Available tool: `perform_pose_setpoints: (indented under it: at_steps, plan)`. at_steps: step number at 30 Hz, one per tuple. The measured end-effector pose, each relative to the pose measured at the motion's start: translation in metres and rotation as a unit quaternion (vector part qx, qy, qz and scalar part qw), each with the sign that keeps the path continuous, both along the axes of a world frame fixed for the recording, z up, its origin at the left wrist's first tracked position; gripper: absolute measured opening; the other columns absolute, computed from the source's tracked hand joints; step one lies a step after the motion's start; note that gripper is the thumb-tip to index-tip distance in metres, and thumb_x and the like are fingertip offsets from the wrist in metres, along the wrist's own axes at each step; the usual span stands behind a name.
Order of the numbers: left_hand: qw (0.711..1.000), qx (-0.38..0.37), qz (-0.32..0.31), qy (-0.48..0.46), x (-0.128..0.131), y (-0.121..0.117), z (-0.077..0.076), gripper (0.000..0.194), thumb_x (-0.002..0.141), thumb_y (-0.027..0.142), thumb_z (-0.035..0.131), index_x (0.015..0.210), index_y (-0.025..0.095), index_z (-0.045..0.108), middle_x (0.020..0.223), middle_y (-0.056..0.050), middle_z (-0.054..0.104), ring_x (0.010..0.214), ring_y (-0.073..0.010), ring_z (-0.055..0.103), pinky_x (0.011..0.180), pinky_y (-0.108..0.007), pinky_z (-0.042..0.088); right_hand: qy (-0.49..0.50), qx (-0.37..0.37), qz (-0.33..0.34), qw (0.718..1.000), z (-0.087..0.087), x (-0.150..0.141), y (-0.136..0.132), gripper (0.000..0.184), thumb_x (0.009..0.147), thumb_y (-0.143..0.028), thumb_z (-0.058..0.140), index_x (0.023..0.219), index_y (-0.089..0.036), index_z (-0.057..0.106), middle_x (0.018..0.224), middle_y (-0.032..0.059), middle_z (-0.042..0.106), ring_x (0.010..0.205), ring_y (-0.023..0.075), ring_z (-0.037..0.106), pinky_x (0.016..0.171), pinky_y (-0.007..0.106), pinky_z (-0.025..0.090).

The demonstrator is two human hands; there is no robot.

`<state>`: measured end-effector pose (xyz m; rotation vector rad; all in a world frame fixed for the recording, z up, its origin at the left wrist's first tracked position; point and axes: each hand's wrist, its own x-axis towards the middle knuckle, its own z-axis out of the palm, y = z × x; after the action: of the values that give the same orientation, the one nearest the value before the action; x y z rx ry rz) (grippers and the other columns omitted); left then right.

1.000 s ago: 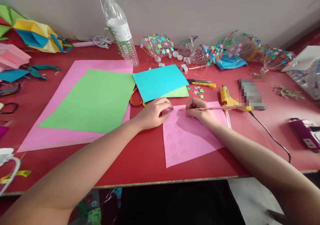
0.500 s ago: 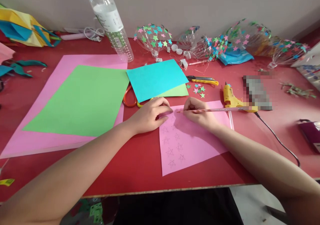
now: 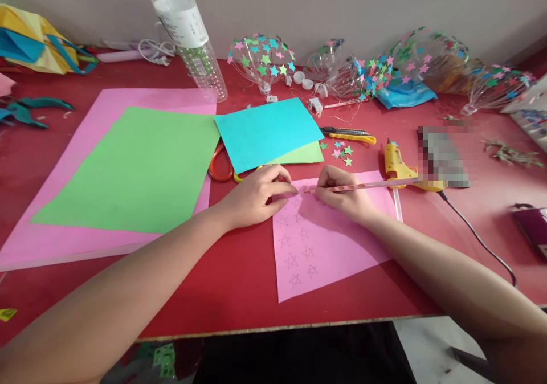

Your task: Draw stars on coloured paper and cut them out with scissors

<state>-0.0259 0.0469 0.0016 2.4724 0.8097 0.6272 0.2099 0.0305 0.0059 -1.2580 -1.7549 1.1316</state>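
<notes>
A small pink paper sheet with several pencilled stars lies on the red table. My right hand is closed around a pink pencil, whose tip rests on the sheet's top edge. My left hand lies on the sheet's top left corner with fingers curled, pressing the paper down. Both forearms reach in from the near edge.
Green paper lies on a large pink sheet at left, with cyan paper over orange scissors. A yellow glue gun, utility knife, loose paper stars, a plastic bottle and star-covered bottle pieces line the back.
The view has shifted slightly, so everything sits lower and to the left. My right hand has inched the pencil along the top of the pink sheet; my left hand keeps holding the corner.
</notes>
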Motion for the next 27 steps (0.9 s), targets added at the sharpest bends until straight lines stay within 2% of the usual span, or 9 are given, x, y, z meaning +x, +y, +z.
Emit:
perform_pose_setpoints:
  at_steps: [7,12,15,21,27]
  plan:
    - [1.000,-0.002,0.002,0.007,0.0000,-0.0004,0.0014,0.022,0.092,0.014,0.054,0.108,0.019,0.069,0.110,-0.010,0.057,0.107,-0.0239,0.057,0.095,-0.042,0.049,0.001,-0.007,0.003,1.000,0.0052,-0.0001,0.0000,0.016,0.073,-0.017,0.056,0.064,-0.022,0.044,0.056,-0.0056,0.046,0.051,0.0095,0.039,0.049,0.025,0.028]
    - [1.000,-0.011,0.023,0.016,0.0007,-0.0004,0.0012,0.035,0.091,0.019,0.057,0.127,0.019,0.055,0.117,-0.011,0.059,0.113,-0.0257,0.056,0.100,-0.045,0.047,-0.003,-0.007,-0.010,1.000,0.0029,0.0012,0.0003,0.015,0.073,-0.016,0.057,0.065,-0.021,0.045,0.057,-0.0058,0.045,0.052,0.0092,0.039,0.049,0.024,0.027]
    - [0.999,-0.012,0.032,0.010,0.0010,-0.0006,0.0002,0.039,0.090,0.020,0.058,0.129,0.019,0.050,0.120,-0.011,0.060,0.116,-0.0264,0.056,0.101,-0.046,0.047,-0.002,-0.006,-0.010,1.000,0.0017,0.0012,0.0006,0.015,0.073,-0.016,0.057,0.065,-0.021,0.045,0.057,-0.0060,0.044,0.052,0.0089,0.038,0.049,0.024,0.027]
    - [0.999,-0.010,0.031,0.010,0.0013,-0.0004,-0.0006,0.036,0.090,0.019,0.058,0.126,0.015,0.053,0.119,-0.013,0.060,0.115,-0.0263,0.055,0.100,-0.044,0.048,-0.003,-0.002,0.004,1.000,0.0013,0.0012,0.0010,0.015,0.073,-0.015,0.057,0.065,-0.021,0.045,0.057,-0.0059,0.045,0.051,0.0087,0.039,0.049,0.024,0.027]
    - [1.000,-0.010,0.015,0.014,0.0013,0.0005,0.0019,0.026,0.091,0.018,0.055,0.117,0.016,0.060,0.112,-0.010,0.058,0.108,-0.0244,0.056,0.097,-0.041,0.048,0.000,0.002,0.008,1.000,0.0019,0.0005,0.0004,0.017,0.074,-0.015,0.057,0.065,-0.021,0.044,0.057,-0.0062,0.045,0.051,0.0088,0.038,0.049,0.024,0.027]
